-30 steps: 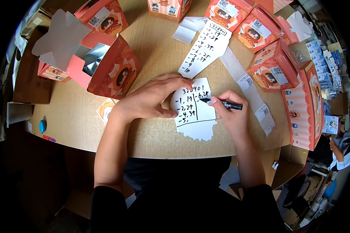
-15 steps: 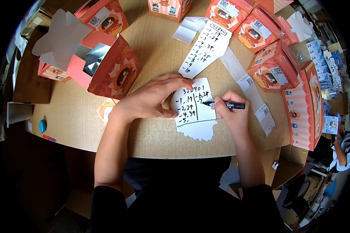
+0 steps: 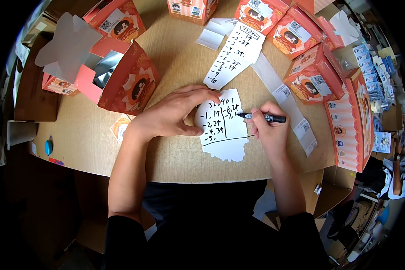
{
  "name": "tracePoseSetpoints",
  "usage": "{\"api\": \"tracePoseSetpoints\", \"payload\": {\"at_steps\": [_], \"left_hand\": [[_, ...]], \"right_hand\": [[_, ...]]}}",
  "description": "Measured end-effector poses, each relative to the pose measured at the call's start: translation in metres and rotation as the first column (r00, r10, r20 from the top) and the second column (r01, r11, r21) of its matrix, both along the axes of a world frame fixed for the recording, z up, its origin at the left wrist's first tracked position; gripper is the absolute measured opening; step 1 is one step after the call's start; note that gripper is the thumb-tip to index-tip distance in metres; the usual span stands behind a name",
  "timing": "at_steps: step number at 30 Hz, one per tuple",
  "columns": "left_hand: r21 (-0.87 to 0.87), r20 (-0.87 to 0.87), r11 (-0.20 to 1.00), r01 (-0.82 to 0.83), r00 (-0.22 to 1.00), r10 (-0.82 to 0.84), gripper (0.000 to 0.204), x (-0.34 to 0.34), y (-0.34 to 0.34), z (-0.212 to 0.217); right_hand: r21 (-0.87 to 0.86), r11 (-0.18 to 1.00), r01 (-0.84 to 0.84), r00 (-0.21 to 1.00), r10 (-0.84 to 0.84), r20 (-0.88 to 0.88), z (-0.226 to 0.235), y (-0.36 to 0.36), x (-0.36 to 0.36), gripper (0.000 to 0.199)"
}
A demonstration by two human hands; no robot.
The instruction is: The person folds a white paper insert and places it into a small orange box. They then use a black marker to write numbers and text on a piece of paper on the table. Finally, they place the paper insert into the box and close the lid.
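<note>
A white piece of paper with handwritten black marks in two columns lies on the wooden table in front of me. My left hand rests along its left side, fingers spread, thumb and fingertips on the edge. In my right hand a black marker is pinched, its tip touching the right column of the paper. Just beyond lies a longer handwritten paper. A strip of white labels runs along the table to the right of my hand.
An opened red-orange box with silvery packets inside stands at the left. Several similar boxes crowd the far right. A folded white paper lies near the back. A small blue round object sits by the left edge.
The marker has written another stroke or two in the right column, and my right hand has shifted slightly. My left hand stays on the paper. The whole view has drifted a little.
</note>
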State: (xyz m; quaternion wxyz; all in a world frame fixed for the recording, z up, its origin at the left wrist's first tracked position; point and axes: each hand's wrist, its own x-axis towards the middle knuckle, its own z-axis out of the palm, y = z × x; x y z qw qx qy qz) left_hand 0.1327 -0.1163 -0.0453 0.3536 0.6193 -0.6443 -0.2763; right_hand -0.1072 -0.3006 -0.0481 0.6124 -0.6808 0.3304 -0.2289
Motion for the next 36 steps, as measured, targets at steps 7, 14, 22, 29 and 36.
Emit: {"api": "tracePoseSetpoints", "payload": {"at_steps": [7,14,22,29,36], "left_hand": [[-0.009,-0.014,1.000,0.004,1.000,-0.004,0.087,0.000,-0.001,0.001],[-0.028,0.009,1.000,0.010,1.000,-0.010,0.087,0.001,-0.001,-0.002],[0.001,-0.005,1.000,0.014,1.000,-0.014,0.082,0.001,-0.002,0.003],[-0.017,-0.040,1.000,-0.008,0.999,0.007,0.078,0.001,0.002,0.000],[-0.069,0.001,0.997,0.026,1.000,-0.026,0.086,0.004,0.002,-0.005]], "right_hand": [[0.001,1.000,-0.001,0.999,0.000,0.052,-0.002,-0.001,-0.001,0.022],[-0.038,0.999,-0.026,0.999,0.028,0.043,-0.006,-0.003,-0.004,0.023],[0.024,1.000,-0.017,0.996,0.015,0.092,-0.005,-0.011,-0.007,0.024],[0.098,0.968,-0.231,0.972,0.226,0.064,0.015,0.035,-0.031,0.010],[-0.019,0.968,-0.251,0.965,0.252,0.072,-0.003,0.058,-0.035,0.009]]}}
